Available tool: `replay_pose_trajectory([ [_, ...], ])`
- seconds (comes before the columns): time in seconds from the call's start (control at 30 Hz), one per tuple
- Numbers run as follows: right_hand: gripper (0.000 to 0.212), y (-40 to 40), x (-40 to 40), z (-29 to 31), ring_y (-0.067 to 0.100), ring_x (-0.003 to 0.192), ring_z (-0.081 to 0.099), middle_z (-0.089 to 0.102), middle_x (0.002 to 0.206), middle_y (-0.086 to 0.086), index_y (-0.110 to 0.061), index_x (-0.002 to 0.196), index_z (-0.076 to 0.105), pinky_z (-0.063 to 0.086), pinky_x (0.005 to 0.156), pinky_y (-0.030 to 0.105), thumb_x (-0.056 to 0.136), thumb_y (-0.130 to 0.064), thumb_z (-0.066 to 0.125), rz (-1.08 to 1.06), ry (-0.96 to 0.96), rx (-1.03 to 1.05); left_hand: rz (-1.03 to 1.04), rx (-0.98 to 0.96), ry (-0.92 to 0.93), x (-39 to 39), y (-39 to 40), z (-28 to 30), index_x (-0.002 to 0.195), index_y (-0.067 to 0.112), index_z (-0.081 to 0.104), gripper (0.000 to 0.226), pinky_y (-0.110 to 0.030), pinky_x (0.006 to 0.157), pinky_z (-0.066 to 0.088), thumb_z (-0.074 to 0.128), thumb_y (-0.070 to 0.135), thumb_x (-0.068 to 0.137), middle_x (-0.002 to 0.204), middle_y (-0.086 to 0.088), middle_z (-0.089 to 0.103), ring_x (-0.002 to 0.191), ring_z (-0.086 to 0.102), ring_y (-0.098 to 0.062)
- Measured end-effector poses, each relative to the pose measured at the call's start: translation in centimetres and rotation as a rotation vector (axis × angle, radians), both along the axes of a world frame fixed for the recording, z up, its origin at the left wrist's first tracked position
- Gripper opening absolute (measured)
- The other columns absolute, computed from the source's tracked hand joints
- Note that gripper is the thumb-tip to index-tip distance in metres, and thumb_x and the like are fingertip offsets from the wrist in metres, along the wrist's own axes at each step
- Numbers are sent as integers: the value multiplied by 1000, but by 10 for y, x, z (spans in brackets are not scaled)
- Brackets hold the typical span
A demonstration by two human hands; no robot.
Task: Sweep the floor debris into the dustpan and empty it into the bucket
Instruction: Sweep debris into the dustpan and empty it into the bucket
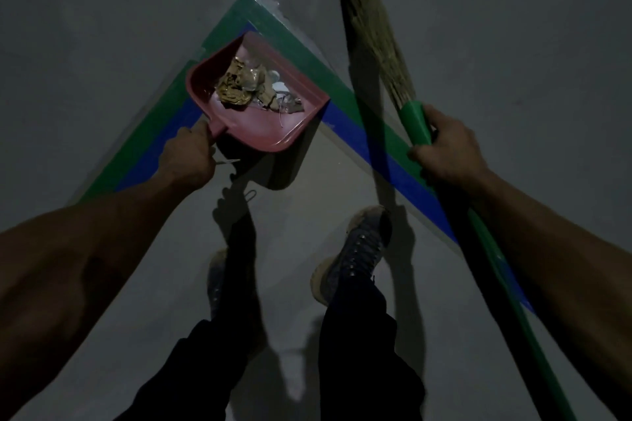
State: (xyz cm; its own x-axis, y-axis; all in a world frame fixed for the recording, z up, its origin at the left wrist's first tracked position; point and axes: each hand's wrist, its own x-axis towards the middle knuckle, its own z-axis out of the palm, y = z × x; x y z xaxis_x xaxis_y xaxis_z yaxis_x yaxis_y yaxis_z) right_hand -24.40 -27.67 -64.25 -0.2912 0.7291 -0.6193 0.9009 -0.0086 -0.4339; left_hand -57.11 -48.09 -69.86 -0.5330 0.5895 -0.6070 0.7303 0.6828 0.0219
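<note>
the left hand (189, 155) is gripping the handle of the red dustpan (273, 133), lifted at frame centre and carrying swept debris (239, 87), while the right hand (444, 150) is clutching the broom (415, 120), so sweeping seems done and emptying into the unseen bucket is remaining.

Grey floor (102, 27), dimly lit; green tape (307, 58) forms a corner; blue tape (393, 164) runs just inside it; shadows within.
</note>
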Motion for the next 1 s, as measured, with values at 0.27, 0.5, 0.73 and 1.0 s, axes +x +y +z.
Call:
replay_pose_trajectory([
  [0.27,82,-83,-23,5,28,97,63,64,121,9,-31,150,34,49,72,31,76,-12,64,256,-60,-187,10,-10,21,-4,20,-8,120,6,44,32,-46,73,40,55,15,92,112,-25,52,98,53,-42],
  [0.5,81,-105,14,37,5,57,59,63,106,-9,-47,145,35,47,48,25,75,-21,66,-43,127,-217,112,1,-25,7,21,-3,125,6,44,35,-43,72,35,55,18,94,119,-25,51,105,53,-42],
  [0.73,76,-83,25,67,26,45,63,63,93,7,-41,143,43,52,41,36,80,-8,71,-302,186,-188,208,120,-48,3,-27,34,122,5,47,31,-41,73,35,54,19,96,115,-23,51,97,53,-38],
  [1.0,75,-112,-4,86,23,58,64,64,107,12,-28,149,39,51,49,31,85,-16,75,-347,184,-198,295,304,-45,-7,-105,101,122,4,48,29,-36,70,34,54,15,96,108,-20,52,83,43,-21],
])
